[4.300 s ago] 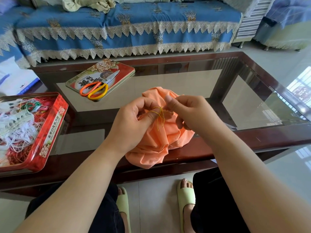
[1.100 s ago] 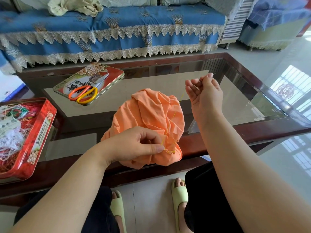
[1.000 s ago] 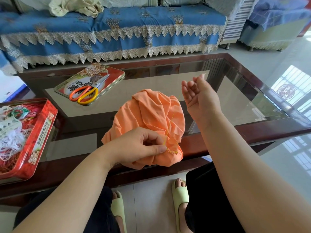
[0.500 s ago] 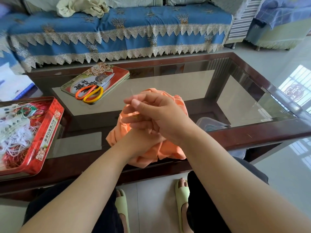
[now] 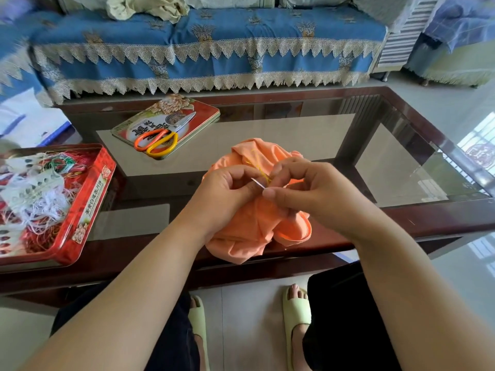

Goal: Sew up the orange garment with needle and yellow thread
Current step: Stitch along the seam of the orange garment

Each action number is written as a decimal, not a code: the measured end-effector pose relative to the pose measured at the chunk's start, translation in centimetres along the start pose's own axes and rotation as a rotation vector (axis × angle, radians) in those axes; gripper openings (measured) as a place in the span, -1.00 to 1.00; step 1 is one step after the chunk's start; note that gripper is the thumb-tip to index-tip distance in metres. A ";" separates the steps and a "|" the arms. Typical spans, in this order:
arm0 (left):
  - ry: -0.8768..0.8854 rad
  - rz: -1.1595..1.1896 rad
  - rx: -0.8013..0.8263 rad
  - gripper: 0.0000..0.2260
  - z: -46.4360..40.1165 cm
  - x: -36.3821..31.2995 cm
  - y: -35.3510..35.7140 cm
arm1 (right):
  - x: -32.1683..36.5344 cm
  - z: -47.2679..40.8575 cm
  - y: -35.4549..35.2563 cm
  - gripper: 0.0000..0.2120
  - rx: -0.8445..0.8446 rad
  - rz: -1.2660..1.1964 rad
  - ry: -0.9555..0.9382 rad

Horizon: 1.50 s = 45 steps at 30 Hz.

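Left hand [image 5: 225, 194] grips the bunched orange garment [image 5: 251, 226] at the near edge of the glass table [image 5: 294, 135]; right hand [image 5: 308, 194] pinches the needle [image 5: 257, 182], tip toward the left fingers, yellow thread [image 5: 261, 168] looping over the cloth. Farther left, an open red tin [image 5: 88, 207] of tangled threads. Beyond, orange-yellow scissors [image 5: 158, 141] lie on a tin lid [image 5: 203, 113], with a blue-covered sofa [image 5: 214, 41] behind.

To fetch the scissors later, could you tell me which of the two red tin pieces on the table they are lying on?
The flat red tin lid farther back holds the orange-and-yellow-handled scissors; the deep red tin tray on the left holds tangled threads.
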<state>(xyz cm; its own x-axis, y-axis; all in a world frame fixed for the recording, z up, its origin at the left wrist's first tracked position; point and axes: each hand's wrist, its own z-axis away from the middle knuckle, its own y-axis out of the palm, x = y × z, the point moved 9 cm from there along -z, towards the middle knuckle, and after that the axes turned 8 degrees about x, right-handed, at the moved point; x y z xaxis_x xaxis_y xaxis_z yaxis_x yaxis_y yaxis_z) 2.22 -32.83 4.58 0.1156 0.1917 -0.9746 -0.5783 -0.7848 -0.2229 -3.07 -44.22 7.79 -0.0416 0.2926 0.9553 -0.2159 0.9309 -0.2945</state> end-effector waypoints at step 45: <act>-0.062 -0.217 -0.018 -0.74 1.1 -0.1 -1.5 | 0.7 0.2 -1.3 -0.91 -0.107 0.559 -0.145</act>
<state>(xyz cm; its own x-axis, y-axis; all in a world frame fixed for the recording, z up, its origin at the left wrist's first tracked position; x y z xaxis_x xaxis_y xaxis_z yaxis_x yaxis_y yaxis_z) 2.19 -31.01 5.03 0.1859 0.3925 -0.9008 -0.5307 -0.7314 -0.4282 -3.04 -45.23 8.87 -0.2550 0.7195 0.6460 -0.0234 0.6633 -0.7480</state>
